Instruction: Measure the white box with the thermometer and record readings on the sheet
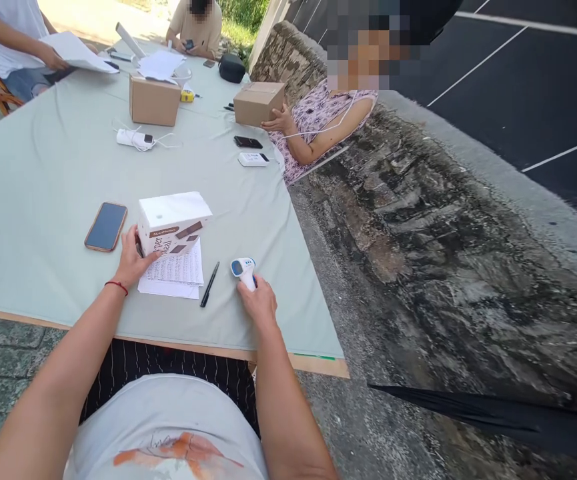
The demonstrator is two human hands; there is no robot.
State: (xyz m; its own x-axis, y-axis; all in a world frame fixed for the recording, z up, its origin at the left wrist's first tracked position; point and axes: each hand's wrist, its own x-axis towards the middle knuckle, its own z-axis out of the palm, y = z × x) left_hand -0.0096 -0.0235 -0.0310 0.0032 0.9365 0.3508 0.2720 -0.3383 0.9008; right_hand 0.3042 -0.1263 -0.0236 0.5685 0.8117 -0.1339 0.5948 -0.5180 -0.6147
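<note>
My right hand [259, 301] is closed round the handle of a white and blue infrared thermometer [243, 269], its screen end facing up at the table's front right. My left hand [135, 255] grips the near left corner of a white box [173, 220] with brown print. Something dark shows by my left fingers, but I cannot make it out. Printed sheets of paper [183, 277] lie partly under the box. Between my hands a black pen [210, 285] rests on the cloth. A phone [106, 227] with an orange-brown edge lies left of the box.
On the pale green tablecloth [58, 213] stand a cardboard box [154, 101], a white device with a cord [135, 139], a black phone [248, 142] and a small white device [253, 159]. A person at the right holds another cardboard box [258, 104]. Two more people sit farther back. A stone wall [393, 220] runs along the right.
</note>
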